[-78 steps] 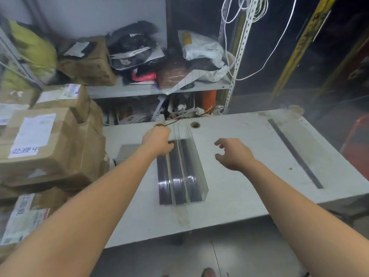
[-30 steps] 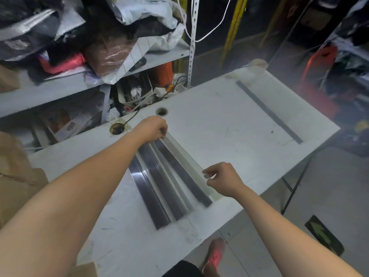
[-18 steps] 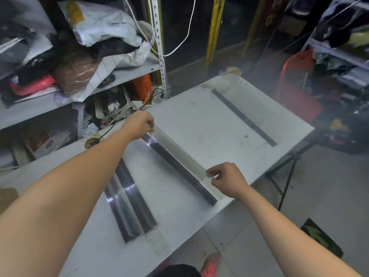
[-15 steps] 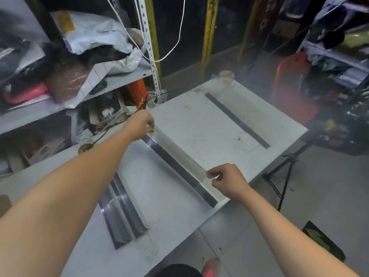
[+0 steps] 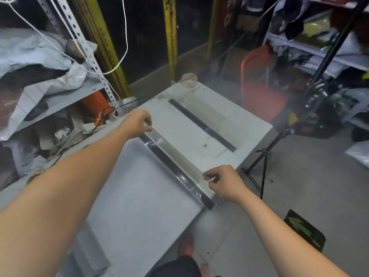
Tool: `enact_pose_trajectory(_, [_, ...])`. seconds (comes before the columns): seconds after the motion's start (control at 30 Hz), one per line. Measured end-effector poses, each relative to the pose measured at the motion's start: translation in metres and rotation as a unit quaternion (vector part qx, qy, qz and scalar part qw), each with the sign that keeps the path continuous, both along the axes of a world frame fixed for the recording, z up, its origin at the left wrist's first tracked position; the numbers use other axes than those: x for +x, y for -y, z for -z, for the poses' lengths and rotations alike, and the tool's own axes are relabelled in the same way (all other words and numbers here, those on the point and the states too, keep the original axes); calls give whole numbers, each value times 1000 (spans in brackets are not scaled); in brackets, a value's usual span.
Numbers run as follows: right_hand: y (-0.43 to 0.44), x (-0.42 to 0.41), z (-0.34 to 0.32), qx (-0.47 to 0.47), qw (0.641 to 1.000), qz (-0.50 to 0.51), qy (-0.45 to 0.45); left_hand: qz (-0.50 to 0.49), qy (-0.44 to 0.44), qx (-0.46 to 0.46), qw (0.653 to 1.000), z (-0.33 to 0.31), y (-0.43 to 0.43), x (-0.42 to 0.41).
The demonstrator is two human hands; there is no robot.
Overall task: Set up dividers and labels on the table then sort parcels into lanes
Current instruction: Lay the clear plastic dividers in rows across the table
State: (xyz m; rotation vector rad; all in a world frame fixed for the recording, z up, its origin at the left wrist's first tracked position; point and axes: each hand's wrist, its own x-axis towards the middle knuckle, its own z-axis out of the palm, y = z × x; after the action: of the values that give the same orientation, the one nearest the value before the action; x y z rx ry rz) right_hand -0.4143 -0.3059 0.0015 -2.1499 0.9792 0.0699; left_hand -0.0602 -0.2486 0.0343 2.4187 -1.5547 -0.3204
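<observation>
While both hands hold it, one clear divider [image 5: 175,156] lies across the bench [image 5: 139,196].
Left hand [image 5: 137,122] grips its far end, right hand [image 5: 223,181] pinches its near end; another divider [image 5: 201,124] lies farther right.

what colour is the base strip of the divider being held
Dark grey to black, glossy, under a clear upright wall; divider shows in the head view.

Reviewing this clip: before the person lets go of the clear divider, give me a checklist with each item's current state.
1. Left hand grips the far end of the held divider: ok.
2. Right hand pinches its near end: ok.
3. Its dark base strip lies flat on the table: cannot tell.
4. It runs roughly parallel to the placed divider: ok.
5. The lane between the two holds no parcels: ok.
6. Near end sits inside the table edge: cannot tell, very close.
</observation>
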Motion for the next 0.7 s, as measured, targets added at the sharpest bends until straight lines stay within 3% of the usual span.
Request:
enact_pose_trajectory(0.53, [52,86,30,7,999,-9,-42,13,-16,12,1000,54,67,93])
enact_pose_trajectory(0.7, [58,77,33,3,999,8,-41,31,-20,-6,999,60,73,93])
